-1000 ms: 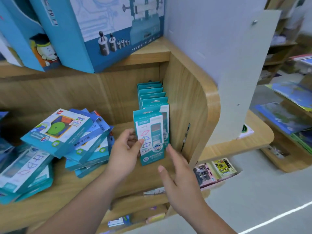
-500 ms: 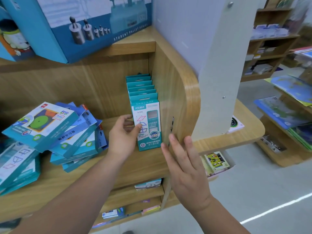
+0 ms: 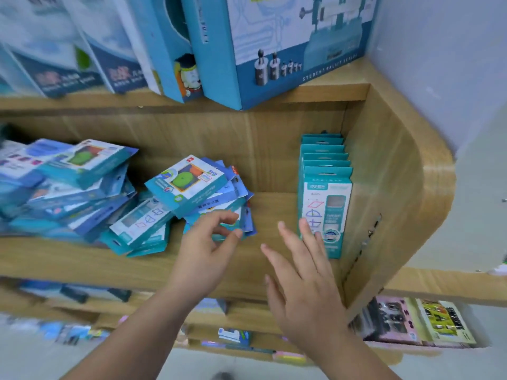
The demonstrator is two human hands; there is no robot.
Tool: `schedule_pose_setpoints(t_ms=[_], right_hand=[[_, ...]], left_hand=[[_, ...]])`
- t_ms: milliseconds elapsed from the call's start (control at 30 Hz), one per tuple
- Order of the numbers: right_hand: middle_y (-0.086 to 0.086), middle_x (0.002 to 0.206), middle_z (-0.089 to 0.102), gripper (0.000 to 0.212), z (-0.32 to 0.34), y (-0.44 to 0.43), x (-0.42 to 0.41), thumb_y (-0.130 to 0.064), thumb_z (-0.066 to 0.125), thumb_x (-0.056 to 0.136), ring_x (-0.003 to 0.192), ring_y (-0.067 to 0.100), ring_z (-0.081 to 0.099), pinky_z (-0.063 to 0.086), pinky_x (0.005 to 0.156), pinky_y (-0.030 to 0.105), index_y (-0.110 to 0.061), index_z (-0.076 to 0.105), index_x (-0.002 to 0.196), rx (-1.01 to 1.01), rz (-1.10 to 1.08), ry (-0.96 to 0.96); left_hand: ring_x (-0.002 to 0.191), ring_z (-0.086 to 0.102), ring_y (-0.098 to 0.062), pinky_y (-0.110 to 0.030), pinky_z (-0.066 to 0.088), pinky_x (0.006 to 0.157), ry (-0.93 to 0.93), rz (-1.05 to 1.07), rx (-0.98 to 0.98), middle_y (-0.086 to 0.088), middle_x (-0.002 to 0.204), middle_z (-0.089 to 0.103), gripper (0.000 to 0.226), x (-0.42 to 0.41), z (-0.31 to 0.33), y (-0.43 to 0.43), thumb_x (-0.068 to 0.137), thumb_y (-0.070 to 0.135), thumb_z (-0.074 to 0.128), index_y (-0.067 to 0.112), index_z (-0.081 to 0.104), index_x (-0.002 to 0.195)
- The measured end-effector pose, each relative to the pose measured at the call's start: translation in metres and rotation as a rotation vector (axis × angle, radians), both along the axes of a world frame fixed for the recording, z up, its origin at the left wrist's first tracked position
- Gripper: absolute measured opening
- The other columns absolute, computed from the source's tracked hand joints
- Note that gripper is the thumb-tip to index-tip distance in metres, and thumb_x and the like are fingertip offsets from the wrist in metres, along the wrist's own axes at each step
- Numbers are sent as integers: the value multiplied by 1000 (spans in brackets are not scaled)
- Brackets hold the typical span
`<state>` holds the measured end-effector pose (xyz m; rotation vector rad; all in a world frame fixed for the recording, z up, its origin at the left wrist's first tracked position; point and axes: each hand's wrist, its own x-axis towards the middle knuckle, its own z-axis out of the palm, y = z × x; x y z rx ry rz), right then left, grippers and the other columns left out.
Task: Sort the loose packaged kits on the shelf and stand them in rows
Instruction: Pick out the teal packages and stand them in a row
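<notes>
Your wooden shelf [image 3: 263,259] holds a standing row of teal kits [image 3: 325,193] against its right wall and a loose pile [image 3: 189,198] at the left. Your left hand [image 3: 208,248] curls, empty, at the pile; your right hand [image 3: 304,286] is spread open.

Head view — downward, near shelf [image 3: 137,267]
</notes>
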<state>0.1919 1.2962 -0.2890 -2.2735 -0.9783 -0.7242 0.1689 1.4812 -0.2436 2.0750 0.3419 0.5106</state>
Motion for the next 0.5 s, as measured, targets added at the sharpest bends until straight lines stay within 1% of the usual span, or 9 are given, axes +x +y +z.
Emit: schedule_pose_setpoints(t_ms=[67,100,167,200,233,300,367,433,500], right_hand=[[9,153,45,40,0,18,5,-21,68,86,150,32,28,30,117,53,-17,67,126,11,37,98],[7,151,47,40,0,28,6,-23,68,86,147,30,32,32,116,50,-19,67,125,17,53,132],[5,143,52,36,0,50,6,-27,67,86,136,28,45,37,110,43,-20,67,121,18,101,165],[4,138,55,34,-1,61,5,-29,66,86,128,26,50,39,107,39,-20,67,118,20,133,175],[3,133,57,32,-3,73,4,-31,65,86,121,23,53,41,104,35,-20,67,116,26,170,190],[-1,126,58,30,-6,97,0,-34,63,86,113,17,55,43,98,28,-22,67,114,33,224,237],[-6,121,57,31,-10,122,-5,-38,62,87,110,13,57,43,95,22,-24,68,113,33,233,303],[-9,120,56,33,-13,148,-11,-42,60,88,111,9,57,43,96,20,-25,68,115,42,232,411],[-11,123,55,37,-15,170,-15,-47,58,89,115,4,55,41,99,19,-27,67,118,47,219,524]], left_hand=[[75,62,-6,-14,46,66,-32,67,-17,9,94,68,19,-19,5,25,89,14,71,29,67,99],[72,61,-8,-15,47,66,-53,109,-10,7,91,68,19,-28,6,37,88,13,72,29,68,98],[74,61,-7,-13,46,65,-85,199,44,8,88,68,19,-43,5,63,87,14,73,31,67,95],[76,61,-6,-14,45,66,-89,242,84,11,88,67,18,-49,2,77,87,17,74,33,66,93],[79,60,-4,-17,47,70,-86,279,139,14,89,65,17,-53,-2,91,86,21,74,34,64,92],[89,59,-4,-28,48,80,-54,330,261,16,96,63,18,-61,-14,120,85,25,75,32,63,98],[101,56,-16,-37,48,88,60,356,367,8,106,62,29,-65,-24,149,83,28,77,25,65,109],[110,50,-23,-40,45,94,193,326,484,1,119,60,44,-67,-32,177,81,34,78,22,63,120],[118,47,-26,-41,42,100,304,237,579,-3,132,56,59,-67,-37,199,81,42,77,21,58,132]])
